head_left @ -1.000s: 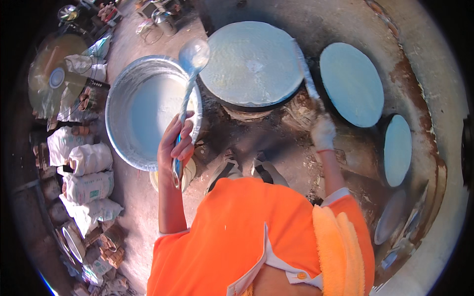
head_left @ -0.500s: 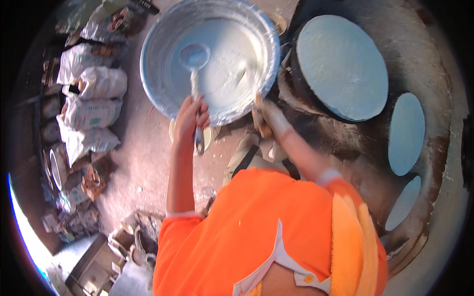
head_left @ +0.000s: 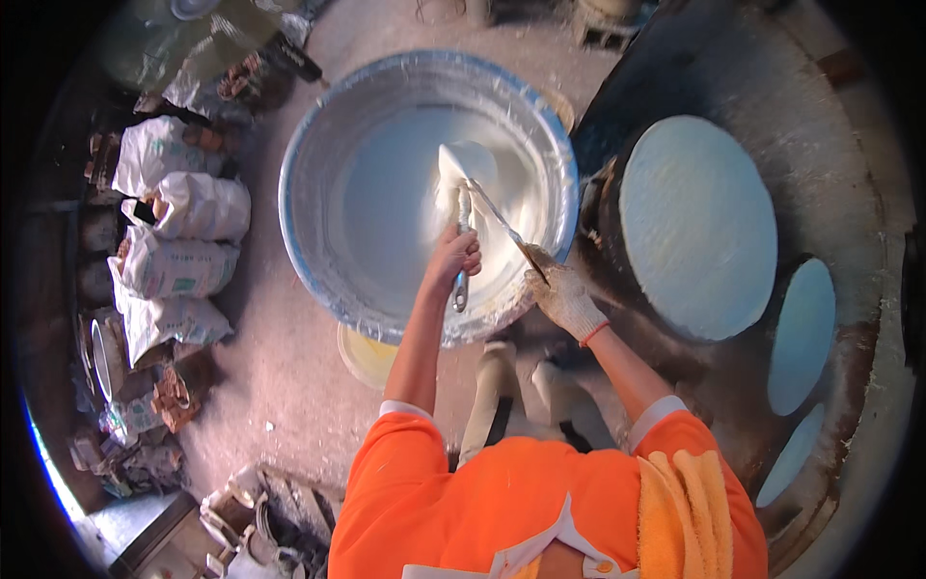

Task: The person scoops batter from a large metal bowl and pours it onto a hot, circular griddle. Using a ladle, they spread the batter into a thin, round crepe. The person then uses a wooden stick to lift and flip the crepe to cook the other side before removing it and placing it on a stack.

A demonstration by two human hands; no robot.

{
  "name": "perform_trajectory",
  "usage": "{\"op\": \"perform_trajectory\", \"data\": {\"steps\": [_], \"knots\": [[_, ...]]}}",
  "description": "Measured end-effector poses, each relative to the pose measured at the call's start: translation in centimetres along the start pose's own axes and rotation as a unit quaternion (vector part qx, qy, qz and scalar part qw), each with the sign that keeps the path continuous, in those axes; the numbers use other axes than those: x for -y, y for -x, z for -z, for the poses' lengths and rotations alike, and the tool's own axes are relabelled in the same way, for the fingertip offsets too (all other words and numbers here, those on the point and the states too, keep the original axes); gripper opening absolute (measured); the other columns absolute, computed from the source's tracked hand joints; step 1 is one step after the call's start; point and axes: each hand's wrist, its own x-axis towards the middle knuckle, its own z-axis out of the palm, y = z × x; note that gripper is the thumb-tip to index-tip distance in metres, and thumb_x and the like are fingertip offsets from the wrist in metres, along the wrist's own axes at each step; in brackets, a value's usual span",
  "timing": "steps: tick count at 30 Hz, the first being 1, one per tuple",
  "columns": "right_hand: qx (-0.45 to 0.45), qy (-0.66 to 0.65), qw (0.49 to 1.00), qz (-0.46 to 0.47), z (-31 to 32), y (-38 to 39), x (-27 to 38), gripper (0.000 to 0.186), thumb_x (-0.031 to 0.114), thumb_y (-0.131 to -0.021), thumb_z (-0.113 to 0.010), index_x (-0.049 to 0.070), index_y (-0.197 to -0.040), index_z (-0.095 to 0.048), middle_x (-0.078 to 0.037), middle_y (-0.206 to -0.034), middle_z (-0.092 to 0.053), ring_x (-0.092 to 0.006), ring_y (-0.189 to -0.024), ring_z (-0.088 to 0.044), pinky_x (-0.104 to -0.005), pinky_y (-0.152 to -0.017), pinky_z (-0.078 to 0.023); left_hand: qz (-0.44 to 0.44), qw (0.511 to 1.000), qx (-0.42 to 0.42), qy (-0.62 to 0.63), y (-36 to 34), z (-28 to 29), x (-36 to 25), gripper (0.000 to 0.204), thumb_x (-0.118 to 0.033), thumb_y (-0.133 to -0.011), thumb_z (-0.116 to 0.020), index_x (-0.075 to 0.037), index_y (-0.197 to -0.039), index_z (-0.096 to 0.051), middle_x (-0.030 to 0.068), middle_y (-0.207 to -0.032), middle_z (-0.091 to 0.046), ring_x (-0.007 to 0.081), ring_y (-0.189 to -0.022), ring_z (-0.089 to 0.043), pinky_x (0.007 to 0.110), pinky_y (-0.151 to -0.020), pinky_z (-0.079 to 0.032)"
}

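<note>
My left hand (head_left: 453, 256) is closed round the metal handle of a ladle (head_left: 479, 166), whose bowl is coated in white batter. In a pale knit glove, my right hand (head_left: 567, 301) grips a long thin scraper (head_left: 503, 224) with a dark handle end. The scraper's far end meets the ladle near its bowl, where white batter clings to both; the exact contact is blurred. Both tools are over a wide, blue-rimmed metal basin (head_left: 301, 145) holding white liquid batter.
To the right, a large round griddle (head_left: 699, 227) carries a pale sheet, with two smaller pale discs (head_left: 803, 333) beyond it. Several white sacks (head_left: 193, 265) line the left side. A yellowish bucket (head_left: 367, 357) stands by the basin's near edge.
The ladle has moved right across the basin, and the scraper now reaches it. My right hand, blurred before, shows sharply. The whole scene has shifted lower in view.
</note>
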Motion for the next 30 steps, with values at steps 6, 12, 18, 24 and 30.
{"op": "perform_trajectory", "data": {"steps": [6, 12, 18, 24, 30], "knots": [[-0.056, 0.095, 0.977, 0.185, 15.0, -4.0, 8.9, 0.04, 0.008, -0.088, -0.046, 0.009, -0.128, -0.044, -0.017, -0.12, -0.052, -0.0301, -0.103, -0.055, -0.0315, -0.087, -0.044, -0.124, 0.987, 0.075, -0.069, 11.8, -9.4, -17.0, 0.011, -0.014, -0.09, -0.048, -0.007, -0.095, -0.041, -0.0024, -0.058, -0.035, 0.005, -0.034, -0.031, 0.022, -0.031, -0.024], [-0.232, -0.002, 0.893, 0.386, 29.1, -5.1, 24.2, 0.038, 0.027, -0.087, -0.056, 0.004, -0.118, -0.053, -0.013, -0.108, -0.061, -0.0206, -0.095, -0.06, -0.0294, -0.081, -0.046, -0.363, 0.876, -0.06, -0.31, 26.4, -23.3, -33.4, 0.033, -0.029, -0.088, -0.05, 0.003, -0.096, -0.051, 0.0003, -0.055, -0.044, 0.0083, -0.035, -0.038, 0.02, -0.032, -0.031], [-0.268, -0.007, 0.883, 0.385, 34.1, -4.9, 33.1, 0.04, 0.027, -0.086, -0.058, 0.004, -0.117, -0.053, -0.012, -0.11, -0.06, -0.0179, -0.103, -0.056, -0.0306, -0.088, -0.042, -0.406, 0.842, 0.027, -0.354, 34.2, -27.0, -42.9, 0.021, -0.024, -0.09, -0.047, -0.003, -0.093, -0.05, -0.0004, -0.063, -0.044, 0.0046, -0.041, -0.036, 0.02, -0.036, -0.032], [-0.233, 0.156, 0.91, 0.305, 22.4, -6.1, 14.9, 0.039, 0.024, -0.088, -0.053, 0.006, -0.122, -0.05, -0.012, -0.117, -0.057, -0.0215, -0.108, -0.054, -0.0313, -0.09, -0.041, -0.276, 0.937, 0.042, -0.21, 23.2, -15.0, -26.6, 0.028, -0.024, -0.09, -0.047, 0.0, -0.103, -0.043, 0.0005, -0.06, -0.04, 0.0093, -0.037, -0.037, 0.023, -0.034, -0.03], [-0.16, 0.185, 0.933, 0.264, 17.2, -3.5, 13.7, 0.037, 0.023, -0.088, -0.051, 0.007, -0.122, -0.05, -0.016, -0.116, -0.056, -0.0273, -0.108, -0.054, -0.0329, -0.089, -0.042, -0.092, 0.984, 0.15, 0.033, 22.1, -7.5, -21.4, 0.025, -0.019, -0.096, -0.037, 0.002, -0.107, -0.042, -0.0018, -0.062, -0.035, 0.0031, -0.037, -0.031, 0.019, -0.031, -0.03]]}}
